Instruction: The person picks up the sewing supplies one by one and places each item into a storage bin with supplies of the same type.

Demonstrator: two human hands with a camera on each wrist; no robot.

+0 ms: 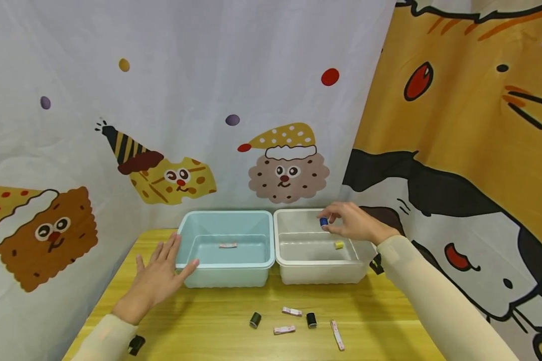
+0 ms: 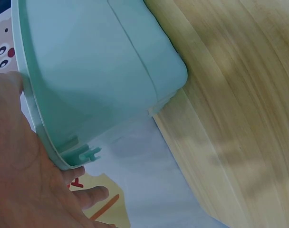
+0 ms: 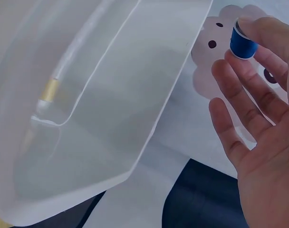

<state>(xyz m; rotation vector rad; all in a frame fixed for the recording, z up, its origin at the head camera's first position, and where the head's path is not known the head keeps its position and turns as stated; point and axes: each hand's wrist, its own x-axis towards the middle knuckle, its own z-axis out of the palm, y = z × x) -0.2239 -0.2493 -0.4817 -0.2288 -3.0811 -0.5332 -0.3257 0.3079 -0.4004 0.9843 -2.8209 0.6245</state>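
Between thumb and fingers the right hand (image 1: 354, 223) (image 3: 265, 109) pinches a blue thread spool (image 1: 323, 221) (image 3: 243, 45), held over the white bin (image 1: 316, 262) (image 3: 101, 95). A yellow spool (image 1: 339, 245) (image 3: 50, 90) lies inside that bin. At the left end of the light blue bin (image 1: 226, 265) (image 2: 97, 61), the left hand (image 1: 155, 276) (image 2: 35, 166) rests on the rim with its fingers spread. A small pink-and-white strip (image 1: 228, 245) lies in the blue bin.
On the wooden table (image 1: 208, 321) in front of the bins lie a dark green spool (image 1: 255, 320), a black spool (image 1: 311, 320) and several pink-and-white strips (image 1: 337, 335). A printed curtain (image 1: 271, 60) hangs behind the bins, which stand side by side.
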